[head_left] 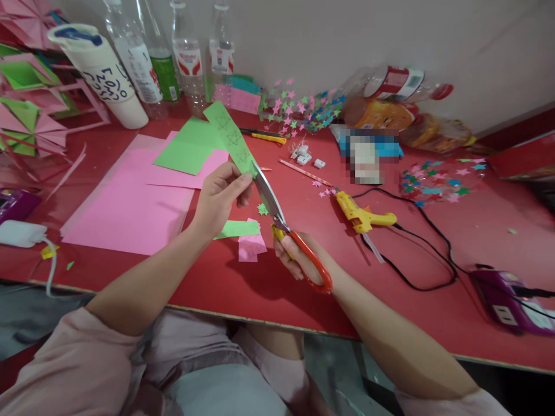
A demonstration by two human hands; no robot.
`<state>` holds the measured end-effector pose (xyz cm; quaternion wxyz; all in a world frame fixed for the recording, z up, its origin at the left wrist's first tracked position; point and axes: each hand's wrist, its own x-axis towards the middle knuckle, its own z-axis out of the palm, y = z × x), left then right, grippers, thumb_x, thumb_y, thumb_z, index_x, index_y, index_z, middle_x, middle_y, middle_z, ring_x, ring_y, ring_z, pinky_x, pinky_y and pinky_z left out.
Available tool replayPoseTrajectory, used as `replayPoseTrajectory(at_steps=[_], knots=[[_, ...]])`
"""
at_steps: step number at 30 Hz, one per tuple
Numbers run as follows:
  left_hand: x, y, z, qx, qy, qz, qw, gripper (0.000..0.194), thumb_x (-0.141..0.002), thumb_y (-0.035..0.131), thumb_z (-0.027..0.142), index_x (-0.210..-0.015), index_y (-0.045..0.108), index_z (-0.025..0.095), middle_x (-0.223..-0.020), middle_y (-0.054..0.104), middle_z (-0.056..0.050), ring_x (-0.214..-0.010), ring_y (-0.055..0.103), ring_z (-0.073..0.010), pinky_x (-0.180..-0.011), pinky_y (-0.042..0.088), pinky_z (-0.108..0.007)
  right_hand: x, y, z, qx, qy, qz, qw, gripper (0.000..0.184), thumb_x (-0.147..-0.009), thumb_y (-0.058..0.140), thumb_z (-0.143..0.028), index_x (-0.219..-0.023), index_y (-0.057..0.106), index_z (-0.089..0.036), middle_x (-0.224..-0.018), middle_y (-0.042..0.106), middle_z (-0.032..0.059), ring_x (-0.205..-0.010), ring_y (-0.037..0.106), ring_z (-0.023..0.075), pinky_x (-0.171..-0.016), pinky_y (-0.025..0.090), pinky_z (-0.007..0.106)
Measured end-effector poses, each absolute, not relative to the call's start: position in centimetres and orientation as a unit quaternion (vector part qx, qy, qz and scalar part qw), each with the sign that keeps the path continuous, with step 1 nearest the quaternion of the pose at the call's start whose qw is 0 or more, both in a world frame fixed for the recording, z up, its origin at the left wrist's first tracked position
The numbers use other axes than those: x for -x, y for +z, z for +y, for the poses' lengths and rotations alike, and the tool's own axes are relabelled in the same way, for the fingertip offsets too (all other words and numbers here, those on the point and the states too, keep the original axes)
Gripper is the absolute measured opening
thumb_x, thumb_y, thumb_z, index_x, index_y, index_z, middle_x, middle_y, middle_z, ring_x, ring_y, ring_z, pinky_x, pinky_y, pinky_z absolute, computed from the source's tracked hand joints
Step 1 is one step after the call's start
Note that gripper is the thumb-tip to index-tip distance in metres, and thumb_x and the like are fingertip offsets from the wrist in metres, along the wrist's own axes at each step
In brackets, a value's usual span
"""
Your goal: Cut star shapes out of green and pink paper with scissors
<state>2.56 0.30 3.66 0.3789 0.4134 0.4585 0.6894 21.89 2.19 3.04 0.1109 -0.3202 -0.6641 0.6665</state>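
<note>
My left hand pinches the lower end of a green paper strip with several stars drawn on it in dark lines. In my right hand is a pair of scissors with red and yellow handles. The blades point up and left, their tips against the strip's lower end beside my left thumb. Below the blades, small green paper stars lie on the table. A green paper piece and pink paper pieces with drawn lines lie between my hands.
Pink sheets and a green sheet lie left on the red table. A yellow glue gun with a black cord lies right. Plastic bottles and a white tumbler stand behind. Paper stars are heaped at the back.
</note>
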Motion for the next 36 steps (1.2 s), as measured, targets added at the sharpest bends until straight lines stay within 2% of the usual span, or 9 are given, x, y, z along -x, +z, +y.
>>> replayPoseTrajectory(at_steps=[11,19,36], knots=[[-2.93,3.41,0.33,-0.397,0.697,0.459,0.383,0.019,-0.077,0.060,0.028,-0.065,0.049,0.018,-0.053,0.054,0.005,-0.045,0.049,-0.0032,-0.044,0.038,-0.017,-21.47,3.32,1.69,0.380,0.644,-0.656,0.100,0.040,-0.084,0.046,-0.055,-0.065,0.042,-0.020,-0.037,0.035,-0.0088,-0.027,0.029,0.0056,-0.031,0.024,0.020],[-2.87,3.49,0.30,-0.396,0.695,0.451,0.395,0.020,-0.076,0.061,0.028,-0.065,0.049,0.017,-0.052,0.055,0.005,-0.044,0.049,-0.0030,-0.044,0.038,-0.017,-21.47,2.82,1.65,0.349,0.656,-0.656,0.131,0.037,-0.085,0.044,-0.053,-0.068,0.042,-0.021,-0.038,0.035,-0.0093,-0.030,0.031,0.0057,-0.032,0.027,0.019],[-2.71,3.47,0.30,-0.397,0.694,0.446,0.402,0.018,-0.077,0.058,0.024,-0.063,0.049,0.017,-0.052,0.055,0.006,-0.042,0.048,-0.0017,-0.042,0.037,-0.015,-21.55,3.29,1.77,0.368,0.637,-0.667,0.118,0.043,-0.083,0.045,-0.060,-0.066,0.041,-0.021,-0.038,0.035,-0.0088,-0.028,0.029,0.0052,-0.032,0.022,0.021]])
